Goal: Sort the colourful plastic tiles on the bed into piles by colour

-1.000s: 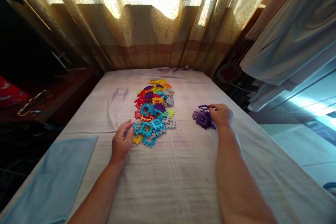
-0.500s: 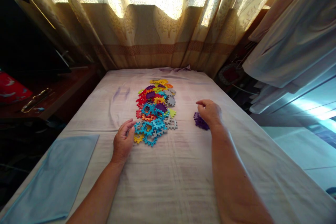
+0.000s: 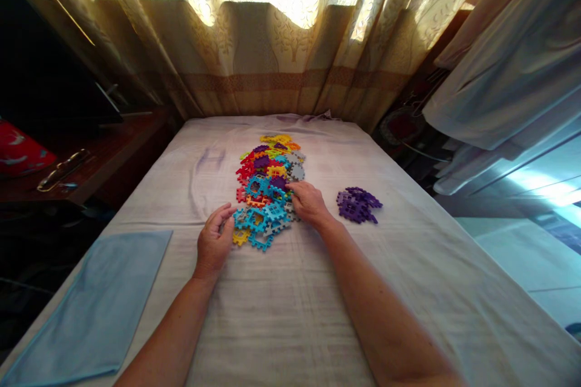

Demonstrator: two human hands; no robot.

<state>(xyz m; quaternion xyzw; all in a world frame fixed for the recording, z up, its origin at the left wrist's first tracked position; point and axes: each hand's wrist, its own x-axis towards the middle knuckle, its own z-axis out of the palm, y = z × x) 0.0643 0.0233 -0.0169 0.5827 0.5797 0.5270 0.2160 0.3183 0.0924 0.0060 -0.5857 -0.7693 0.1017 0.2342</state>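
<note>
A long heap of colourful notched plastic tiles (image 3: 257, 185) lies mid-bed, in blue, red, yellow, purple, orange, green and grey. My left hand (image 3: 215, 236) rests at the heap's near left edge with loosely curved, parted fingers, beside blue and yellow tiles; it holds nothing. Over the heap's right side, my right hand (image 3: 308, 201) has its fingers bent together at the edge of a purple tile (image 3: 278, 182). My right thumb is mostly hidden. Apart from the heap, to the right, lies a small pile of purple tiles (image 3: 357, 204), some with window-like grids.
A pale sheet (image 3: 272, 326) covers the bed. A folded light blue cloth (image 3: 97, 302) lies at the left. Beyond the bed hangs a patterned curtain (image 3: 290, 60). A dark wooden table (image 3: 113, 154) stands left, and clothes (image 3: 508, 66) hang at the right.
My right hand has moved left from the purple pile to the mixed heap. The purple pile is now uncovered and more spread out. My left hand has barely moved.
</note>
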